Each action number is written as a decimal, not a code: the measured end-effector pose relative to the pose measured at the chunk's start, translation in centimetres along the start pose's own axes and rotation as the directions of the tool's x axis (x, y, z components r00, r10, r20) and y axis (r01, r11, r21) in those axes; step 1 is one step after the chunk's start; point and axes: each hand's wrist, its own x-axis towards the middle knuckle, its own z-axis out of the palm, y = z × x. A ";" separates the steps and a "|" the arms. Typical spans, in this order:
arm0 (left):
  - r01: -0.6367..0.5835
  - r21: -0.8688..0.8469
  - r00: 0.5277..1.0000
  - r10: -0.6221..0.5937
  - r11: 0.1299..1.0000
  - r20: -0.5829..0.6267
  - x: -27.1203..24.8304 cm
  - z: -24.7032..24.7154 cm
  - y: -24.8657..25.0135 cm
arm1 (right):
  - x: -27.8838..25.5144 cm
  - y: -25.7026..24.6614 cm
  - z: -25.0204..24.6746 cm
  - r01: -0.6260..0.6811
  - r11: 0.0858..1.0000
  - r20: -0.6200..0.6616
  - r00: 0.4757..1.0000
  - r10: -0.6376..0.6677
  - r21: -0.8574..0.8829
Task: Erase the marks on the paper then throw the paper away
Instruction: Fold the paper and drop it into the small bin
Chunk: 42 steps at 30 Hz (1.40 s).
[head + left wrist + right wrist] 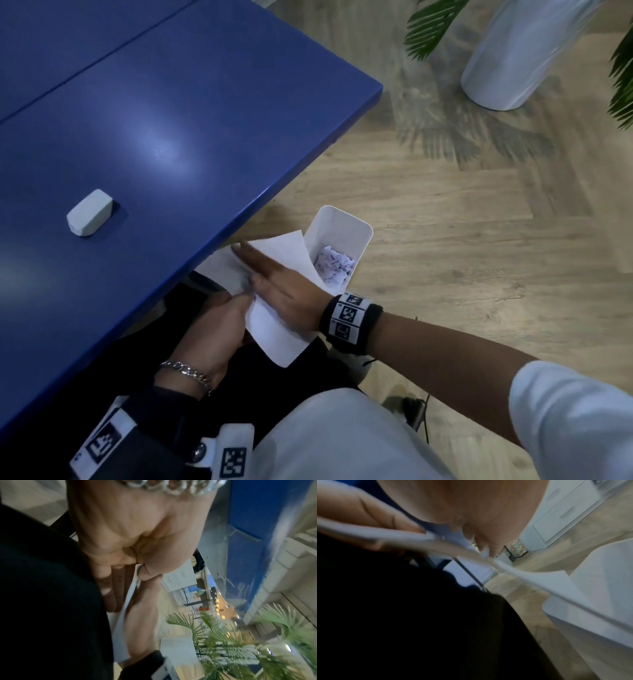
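Observation:
A white sheet of paper (274,329) is held below the blue table's (171,120) edge, over my lap and beside a white bin (342,219). My left hand (219,318), wearing a chain bracelet, pinches the sheet's left edge between thumb and fingers (142,572). On top of the sheet lies my right hand (270,274), flat, with straight fingers pointing toward the table. The paper's (559,580) far corner reaches over the bin's (599,574) near rim. A white eraser (89,213) lies alone on the table. No marks show on the visible side of the sheet.
The bin holds crumpled paper (334,269) with dark marks. It stands on a wooden floor just off the table's corner. A tall white planter (507,54) with green fronds (431,27) stands farther back right. My dark-clothed lap is under the sheet.

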 end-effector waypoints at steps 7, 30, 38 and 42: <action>-0.014 -0.345 0.999 0.028 0.939 0.034 -1.3 -2.8 -1.1 | -0.8 7.2 -3.4 -0.290 0.819 0.034 0.935 0.352 -0.495; -0.016 -0.475 0.992 0.075 0.880 0.105 -1.0 -6.7 -1.7 | -4.1 6.9 -7.7 -0.502 0.121 0.364 0.753 0.548 0.856; 0.028 -0.370 0.991 0.023 0.929 0.132 -1.2 -8.0 -2.1 | -4.3 7.5 -8.7 -0.462 0.201 0.322 0.813 0.486 0.864; -0.040 -0.318 0.991 0.078 0.947 0.109 -1.1 -8.0 -2.6 | -4.9 7.4 -9.4 -0.487 0.295 0.341 0.836 0.430 0.822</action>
